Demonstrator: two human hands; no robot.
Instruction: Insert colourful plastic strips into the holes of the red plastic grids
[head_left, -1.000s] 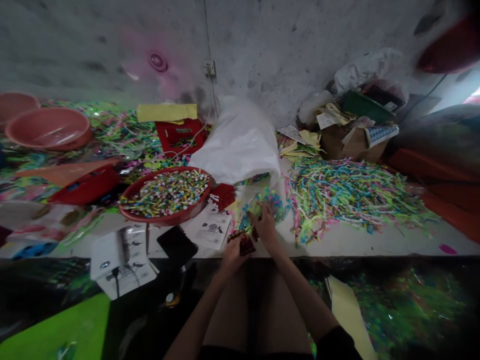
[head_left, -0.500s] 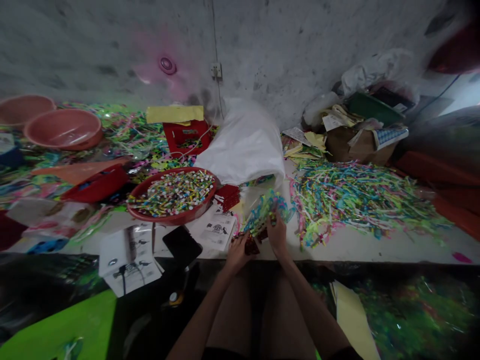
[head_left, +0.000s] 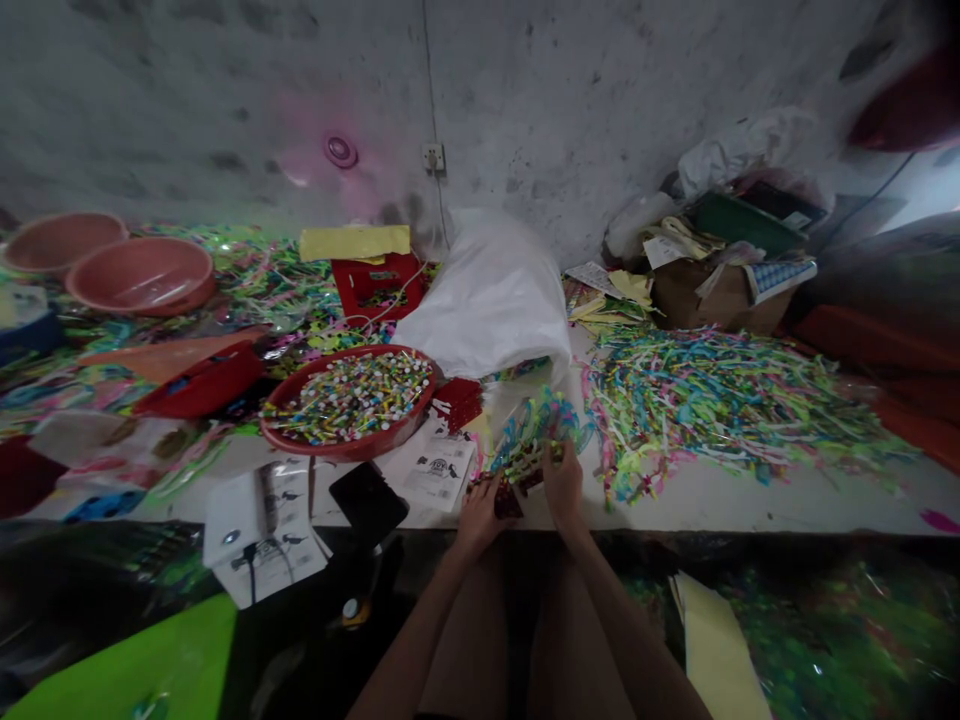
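My left hand (head_left: 478,515) is at the table's front edge, its fingers curled on a dark red card (head_left: 508,502). Just beyond that card lies a bundle of thin coloured strips (head_left: 536,430), blue, green, yellow and pink. On the right side of this bundle, my right hand (head_left: 562,485) has its fingers bent together at the strips' near ends. Exactly what its fingertips grip is partly hidden. More red cards (head_left: 459,402) are stacked behind and to the left, beside a printed white paper sheet (head_left: 436,465).
A red basin (head_left: 274,430) full of small coloured pieces stands left. A white sack (head_left: 487,300) lies behind my hands. Right is a big heap of coloured strips (head_left: 720,410). A black phone-like object (head_left: 367,502) and white box (head_left: 232,515) are at the front edge.
The view has shifted a little. My right hand's fingers have moved slightly along the strips, while my left hand stays on the dark red card.
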